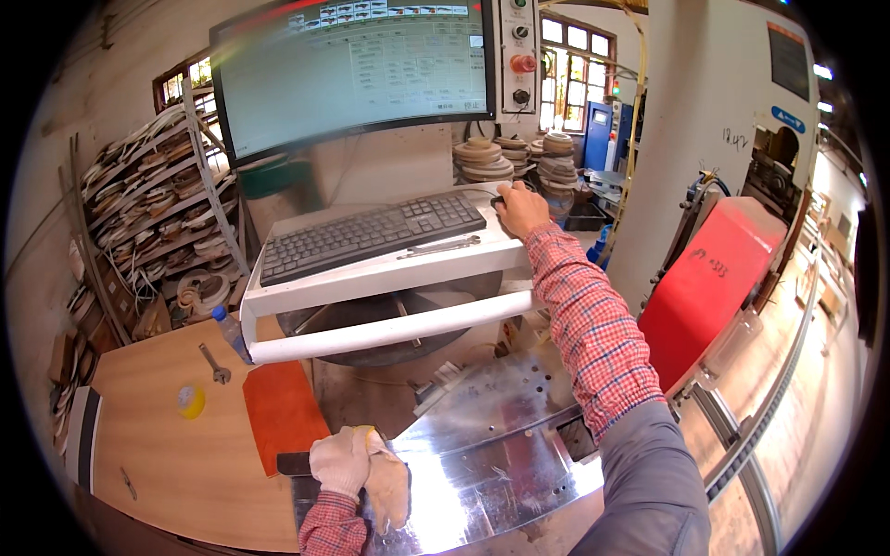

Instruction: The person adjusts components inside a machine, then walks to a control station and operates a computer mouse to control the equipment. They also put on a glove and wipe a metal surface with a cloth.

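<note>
Right hand (522, 209) on the mouse (498, 201), left hand (340, 463) low

The mouse sits beside the keyboard (371, 236) on a raised white tray (371, 295), presumably for easy reach; the right fingers curl over it, mostly hiding it; the gloved left hand closes around a limp tan cloth (387, 491), perhaps a spare glove, at the metal table (501, 482); its fingertips are hidden.

The long black plastic keyboard (371, 236) lies on the white metal shelf (371, 292), behind a slim silver metal wrench (438, 247) and left of a small dark rounded mouse (498, 200) under the right hand (525, 209). Behind them stands the wide black-framed monitor (357, 88). The flat tan wooden table (171, 454) lies left of the shiny flat metal plate (505, 477).
</note>
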Action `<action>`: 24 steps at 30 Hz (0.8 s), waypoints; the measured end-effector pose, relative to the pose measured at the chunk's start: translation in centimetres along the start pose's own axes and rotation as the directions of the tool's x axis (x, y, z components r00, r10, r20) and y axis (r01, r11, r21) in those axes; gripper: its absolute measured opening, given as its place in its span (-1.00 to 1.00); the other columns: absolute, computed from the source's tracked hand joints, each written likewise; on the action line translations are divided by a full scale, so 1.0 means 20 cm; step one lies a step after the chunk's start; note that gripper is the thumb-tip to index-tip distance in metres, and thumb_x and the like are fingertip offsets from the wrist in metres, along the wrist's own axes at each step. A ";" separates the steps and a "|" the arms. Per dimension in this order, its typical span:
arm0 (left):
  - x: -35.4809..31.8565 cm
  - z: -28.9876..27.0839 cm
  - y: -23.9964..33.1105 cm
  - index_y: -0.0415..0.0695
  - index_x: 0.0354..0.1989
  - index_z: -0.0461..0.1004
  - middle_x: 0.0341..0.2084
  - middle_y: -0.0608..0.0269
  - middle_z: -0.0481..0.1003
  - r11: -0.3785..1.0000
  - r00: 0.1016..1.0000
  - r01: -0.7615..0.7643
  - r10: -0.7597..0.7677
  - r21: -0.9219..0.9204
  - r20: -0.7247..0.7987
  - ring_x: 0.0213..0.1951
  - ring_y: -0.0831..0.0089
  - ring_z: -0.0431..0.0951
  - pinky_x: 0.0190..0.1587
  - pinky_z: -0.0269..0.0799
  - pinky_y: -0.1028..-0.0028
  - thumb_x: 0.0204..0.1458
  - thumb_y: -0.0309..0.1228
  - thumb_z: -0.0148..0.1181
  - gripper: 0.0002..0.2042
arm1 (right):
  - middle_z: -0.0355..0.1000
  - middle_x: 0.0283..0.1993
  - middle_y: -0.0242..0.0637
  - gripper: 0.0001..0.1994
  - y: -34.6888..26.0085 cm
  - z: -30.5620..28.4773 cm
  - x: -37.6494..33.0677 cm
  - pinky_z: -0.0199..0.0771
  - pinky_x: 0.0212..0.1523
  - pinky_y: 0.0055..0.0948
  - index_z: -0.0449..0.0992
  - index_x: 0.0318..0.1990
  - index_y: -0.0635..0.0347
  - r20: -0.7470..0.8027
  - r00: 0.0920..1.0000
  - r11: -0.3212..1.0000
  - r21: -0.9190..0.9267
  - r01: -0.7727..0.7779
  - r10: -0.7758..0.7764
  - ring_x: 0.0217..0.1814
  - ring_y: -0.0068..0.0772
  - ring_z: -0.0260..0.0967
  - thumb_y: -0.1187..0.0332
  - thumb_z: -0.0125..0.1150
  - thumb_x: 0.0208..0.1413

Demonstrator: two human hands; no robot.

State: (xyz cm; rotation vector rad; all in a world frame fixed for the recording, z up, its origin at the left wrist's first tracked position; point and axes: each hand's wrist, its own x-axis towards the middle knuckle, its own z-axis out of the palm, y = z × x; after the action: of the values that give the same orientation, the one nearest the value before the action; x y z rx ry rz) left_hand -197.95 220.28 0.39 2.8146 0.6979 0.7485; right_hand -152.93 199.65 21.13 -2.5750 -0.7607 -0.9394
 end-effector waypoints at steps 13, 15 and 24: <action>-0.01 0.10 -0.08 -0.11 -0.55 0.51 -0.69 0.00 0.50 0.995 0.991 -0.100 0.099 -0.009 -0.090 -0.56 0.01 0.56 -0.36 0.42 0.09 0.19 -0.18 0.01 -0.65 | 0.43 0.00 -0.02 -0.71 0.01 0.02 0.01 0.56 -0.06 0.01 0.53 0.02 0.00 0.015 1.000 1.000 -0.012 -0.007 0.007 -0.05 0.12 0.53 0.20 0.27 0.17; 0.00 0.07 -0.05 -0.11 -0.55 0.51 -0.69 0.01 0.50 0.997 0.994 -0.071 0.070 -0.011 -0.080 -0.57 0.02 0.56 -0.36 0.42 0.09 0.19 -0.18 0.01 -0.65 | 0.43 0.00 -0.02 -0.71 0.02 0.02 0.01 0.56 -0.05 0.01 0.53 0.02 0.00 0.013 1.000 1.000 -0.010 -0.009 0.009 -0.04 0.12 0.53 0.20 0.27 0.18; -0.01 0.10 -0.07 -0.11 -0.53 0.53 -0.67 0.01 0.52 0.998 0.997 -0.056 0.056 0.004 -0.054 -0.55 0.02 0.57 -0.33 0.43 0.09 0.20 -0.16 -0.02 -0.63 | 0.43 0.01 -0.02 -0.72 0.01 0.02 0.01 0.54 -0.03 0.02 0.53 0.01 -0.01 0.018 1.000 1.000 0.000 -0.015 0.015 -0.02 0.12 0.53 0.19 0.27 0.17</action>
State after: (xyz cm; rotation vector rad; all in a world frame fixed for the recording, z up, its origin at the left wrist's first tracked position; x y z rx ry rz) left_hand -197.66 221.43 -1.70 2.8367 0.6316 0.8371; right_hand -152.43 199.72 20.85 -2.5883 -0.7446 -0.9128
